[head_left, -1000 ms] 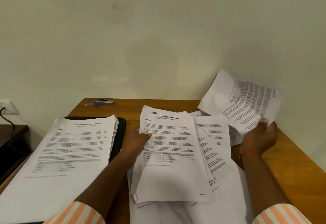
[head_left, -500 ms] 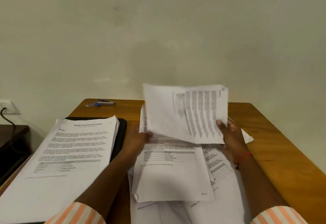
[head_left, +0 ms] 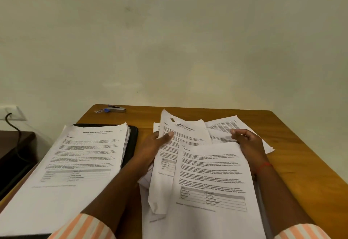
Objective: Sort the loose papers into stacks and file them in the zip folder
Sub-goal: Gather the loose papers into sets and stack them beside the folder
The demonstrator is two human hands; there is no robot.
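Pinching loose white printed papers at nine o'clock, the left hand has its thumb on top; the right hand grasps them at two o'clock.

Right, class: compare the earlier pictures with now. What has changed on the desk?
The right hand swung its lifted sheet leftward and down onto the loose papers, still gripping it. The left hand still pinches the Section 1 page; the sorted stack on the zip folder stayed put.
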